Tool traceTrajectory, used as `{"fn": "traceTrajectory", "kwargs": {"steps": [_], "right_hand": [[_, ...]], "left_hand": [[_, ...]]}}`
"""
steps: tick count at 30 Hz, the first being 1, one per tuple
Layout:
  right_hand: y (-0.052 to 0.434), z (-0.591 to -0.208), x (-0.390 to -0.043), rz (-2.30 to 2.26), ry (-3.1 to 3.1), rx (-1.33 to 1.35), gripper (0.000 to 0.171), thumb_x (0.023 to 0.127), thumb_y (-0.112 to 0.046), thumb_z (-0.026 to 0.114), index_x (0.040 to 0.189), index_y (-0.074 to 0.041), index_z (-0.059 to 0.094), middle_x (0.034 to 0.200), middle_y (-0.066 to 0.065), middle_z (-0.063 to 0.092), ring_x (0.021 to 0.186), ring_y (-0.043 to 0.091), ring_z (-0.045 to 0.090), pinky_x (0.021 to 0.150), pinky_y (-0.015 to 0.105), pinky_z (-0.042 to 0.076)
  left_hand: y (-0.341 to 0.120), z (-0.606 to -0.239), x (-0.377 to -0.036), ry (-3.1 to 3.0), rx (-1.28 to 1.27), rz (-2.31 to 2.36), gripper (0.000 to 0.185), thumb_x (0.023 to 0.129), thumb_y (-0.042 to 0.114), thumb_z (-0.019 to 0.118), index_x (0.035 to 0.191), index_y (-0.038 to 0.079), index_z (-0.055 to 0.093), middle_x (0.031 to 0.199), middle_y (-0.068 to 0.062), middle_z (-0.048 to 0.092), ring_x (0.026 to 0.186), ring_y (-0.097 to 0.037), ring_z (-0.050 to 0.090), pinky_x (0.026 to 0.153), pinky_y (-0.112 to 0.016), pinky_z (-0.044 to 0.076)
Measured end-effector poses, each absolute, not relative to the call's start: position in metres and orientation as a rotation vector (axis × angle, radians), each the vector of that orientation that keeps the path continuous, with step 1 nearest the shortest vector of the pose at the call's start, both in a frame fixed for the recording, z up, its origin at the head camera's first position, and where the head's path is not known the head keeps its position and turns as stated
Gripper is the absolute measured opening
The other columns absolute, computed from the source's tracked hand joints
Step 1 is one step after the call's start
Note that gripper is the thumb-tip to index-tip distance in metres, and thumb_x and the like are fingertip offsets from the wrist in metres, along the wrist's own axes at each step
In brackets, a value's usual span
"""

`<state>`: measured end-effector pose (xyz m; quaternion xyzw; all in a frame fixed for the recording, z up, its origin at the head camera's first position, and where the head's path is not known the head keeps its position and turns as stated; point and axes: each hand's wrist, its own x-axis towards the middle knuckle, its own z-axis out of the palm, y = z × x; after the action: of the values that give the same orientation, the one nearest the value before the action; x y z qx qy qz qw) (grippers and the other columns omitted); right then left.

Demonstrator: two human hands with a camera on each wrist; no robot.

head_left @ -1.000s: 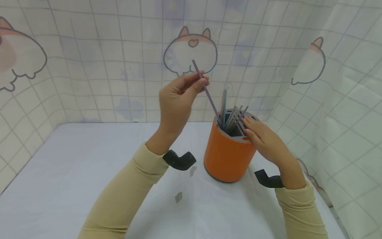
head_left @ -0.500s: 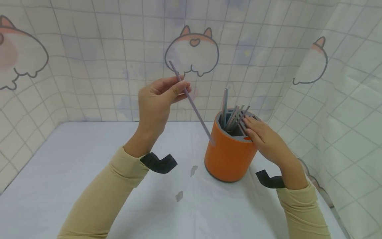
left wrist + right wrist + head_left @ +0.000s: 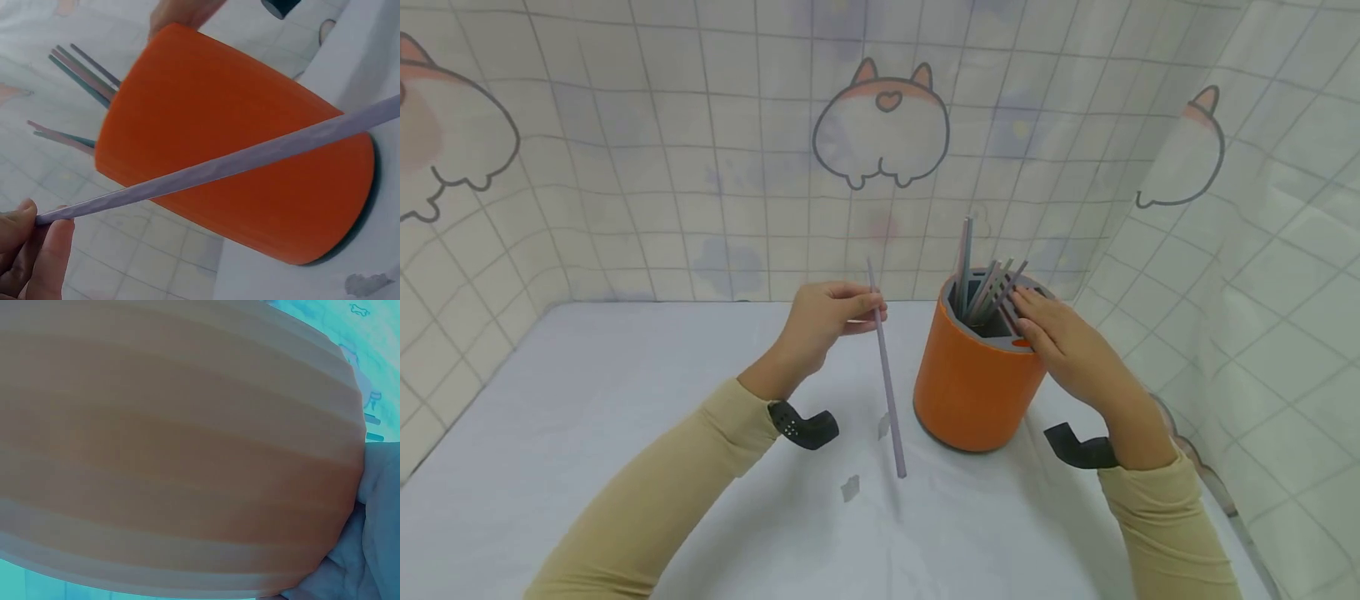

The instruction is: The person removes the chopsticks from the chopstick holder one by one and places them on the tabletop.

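The left hand (image 3: pixel 822 322) pinches a slim, straight lilac stick (image 3: pixel 888 387) over the white table (image 3: pixel 625 375), its long axis slanting down toward the near edge, left of the orange, plastic-looking cylindrical holder (image 3: pixel 977 392); the right hand (image 3: pixel 1071 354) rests extended fingers on the holder's top.

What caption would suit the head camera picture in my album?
The left hand pinches a lilac stick beside an orange holder with more sticks, the right hand resting on its top.

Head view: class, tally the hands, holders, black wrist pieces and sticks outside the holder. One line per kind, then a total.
Left hand and right hand: 2
Orange holder: 1
Black wrist pieces: 2
Held stick: 1
Total: 6
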<state>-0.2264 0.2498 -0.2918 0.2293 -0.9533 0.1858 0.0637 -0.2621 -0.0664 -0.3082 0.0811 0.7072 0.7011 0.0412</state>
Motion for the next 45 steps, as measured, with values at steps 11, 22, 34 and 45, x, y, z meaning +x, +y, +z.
{"fn": "traceTrajectory", "kwargs": {"steps": [11, 22, 34, 45], "right_hand": [[0.251, -0.292, -0.226, 0.545, -2.894, 0.683, 0.051, 0.108, -0.025, 0.034, 0.154, -0.003, 0.031, 0.162, 0.019, 0.029, 0.151, 0.041, 0.022, 0.124, 0.060, 0.016], [0.254, -0.292, -0.227, 0.537, -2.889, 0.680, 0.051, 0.108, -0.026, 0.034, 0.154, -0.002, 0.031, 0.162, 0.017, 0.029, 0.152, 0.039, 0.021, 0.125, 0.058, 0.015], [0.252, -0.292, -0.224, 0.513, -2.896, 0.661, 0.051, 0.108, -0.026, 0.035, 0.153, -0.002, 0.033, 0.161, 0.018, 0.030, 0.151, 0.040, 0.023, 0.124, 0.059, 0.018], [0.251, -0.293, -0.226, 0.512, -2.896, 0.646, 0.051, 0.108, -0.027, 0.035, 0.153, -0.003, 0.033, 0.161, 0.017, 0.031, 0.151, 0.039, 0.024, 0.124, 0.059, 0.019]], "left_hand": [[-0.054, -0.347, -0.268, 2.059, -0.052, 1.947, 0.027, 0.092, 0.014, 0.071, 0.115, 0.000, 0.071, 0.103, -0.012, 0.076, 0.085, -0.013, 0.075, 0.081, -0.025, 0.061], [-0.047, -0.396, -0.272, 2.001, -0.145, 1.868, 0.023, 0.093, 0.010, 0.069, 0.111, -0.005, 0.070, 0.093, -0.012, 0.077, 0.073, -0.011, 0.073, 0.071, -0.022, 0.061], [-0.049, -0.432, -0.273, 2.052, -0.161, 1.826, 0.023, 0.091, 0.005, 0.069, 0.108, -0.010, 0.070, 0.086, -0.011, 0.076, 0.067, -0.009, 0.070, 0.072, -0.023, 0.062], [-0.045, -0.448, -0.277, 2.076, -0.268, 1.796, 0.020, 0.088, 0.006, 0.073, 0.104, -0.007, 0.071, 0.074, -0.003, 0.072, 0.059, -0.006, 0.066, 0.061, -0.019, 0.059]]}}
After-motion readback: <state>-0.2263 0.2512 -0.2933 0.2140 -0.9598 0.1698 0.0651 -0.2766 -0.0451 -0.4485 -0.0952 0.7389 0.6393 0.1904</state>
